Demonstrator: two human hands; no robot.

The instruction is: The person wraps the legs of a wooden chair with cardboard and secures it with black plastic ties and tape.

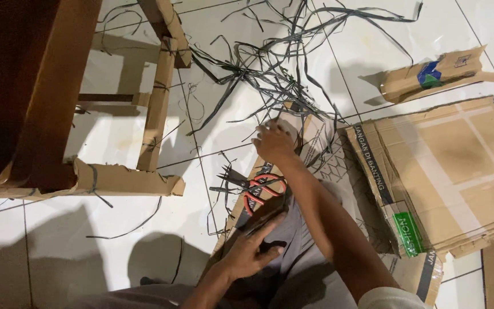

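My right hand (274, 143) reaches forward over a cardboard piece (315, 134) and touches the tangle of dark plastic straps (270, 68) on the white tiled floor; whether it grips a strap I cannot tell. My left hand (251, 249) lies flat with fingers spread on a dark brown wooden piece (264, 214) resting on cardboard in front of me. Red-handled scissors (253, 186) lie just beyond my left hand, blades pointing left.
A dark wooden furniture piece (35, 91) wrapped in cardboard corner strips (158, 109) fills the left. Flattened cardboard boxes (458, 171) are stacked at the right, and a torn scrap (435, 74) lies behind them. Loose straps trail over the floor.
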